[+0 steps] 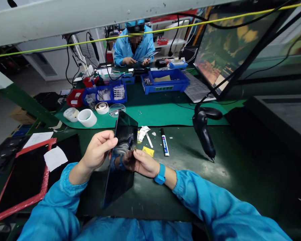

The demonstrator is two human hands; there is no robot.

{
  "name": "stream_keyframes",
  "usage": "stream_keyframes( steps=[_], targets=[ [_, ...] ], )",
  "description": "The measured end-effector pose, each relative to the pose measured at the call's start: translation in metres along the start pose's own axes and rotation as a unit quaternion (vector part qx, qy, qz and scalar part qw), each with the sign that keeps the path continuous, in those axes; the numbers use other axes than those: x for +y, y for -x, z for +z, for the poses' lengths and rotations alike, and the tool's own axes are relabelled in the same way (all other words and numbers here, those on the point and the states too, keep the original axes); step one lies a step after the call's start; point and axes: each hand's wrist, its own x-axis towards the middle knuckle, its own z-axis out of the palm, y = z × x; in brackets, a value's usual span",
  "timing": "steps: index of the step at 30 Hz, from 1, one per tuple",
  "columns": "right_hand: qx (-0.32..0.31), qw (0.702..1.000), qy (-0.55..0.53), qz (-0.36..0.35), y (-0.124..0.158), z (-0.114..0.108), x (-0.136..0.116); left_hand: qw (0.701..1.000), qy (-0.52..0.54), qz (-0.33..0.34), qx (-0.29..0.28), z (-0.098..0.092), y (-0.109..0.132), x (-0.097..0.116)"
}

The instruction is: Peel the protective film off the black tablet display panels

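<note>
A thin, glossy black screen panel (122, 134) stands tilted on edge above the dark green table, reflecting a hand and a blue wristband. My left hand (99, 147) is closed on its left edge, thumb on the near face and other fingers partly hidden behind. Along the right edge, my right hand (145, 163) pinches the panel between thumb and fingers. A blue wrist strap (161, 174) circles my right wrist. Just beyond the panel lie a yellow paper piece (148, 151), crumpled white tissue (143, 133) and a marker pen (165, 142).
A black electric screwdriver (204, 134) hangs at right. White tape rolls (87, 118), a clear dish (117, 109) and blue parts bins (165, 82) stand on the green mat (163, 115). A red-edged black panel (25, 177) lies at left. Opposite sits a co-worker (134, 43).
</note>
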Motion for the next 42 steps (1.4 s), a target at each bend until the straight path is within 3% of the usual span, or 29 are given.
stream_keyframes(
  steps=[8,14,22,29,42],
  targets=[
    [-0.028,0.999,0.034,0.005,0.000,-0.003,0.000,0.999,0.010,-0.023,0.020,-0.001,-0.001,0.003],
    [-0.014,0.999,0.024,-0.026,0.001,0.002,-0.005,0.995,-0.007,-0.092,-0.040,-0.003,-0.001,0.005],
    [-0.033,0.999,0.021,-0.022,0.002,0.008,-0.006,0.985,-0.052,-0.099,-0.129,-0.006,0.002,0.009],
    [-0.071,0.996,0.058,-0.005,0.001,0.008,-0.006,0.983,-0.056,-0.101,-0.139,-0.007,0.001,0.010],
    [-0.075,0.995,0.064,-0.004,0.002,0.010,-0.008,0.980,-0.072,-0.102,-0.155,-0.006,0.000,0.012]
  ],
)
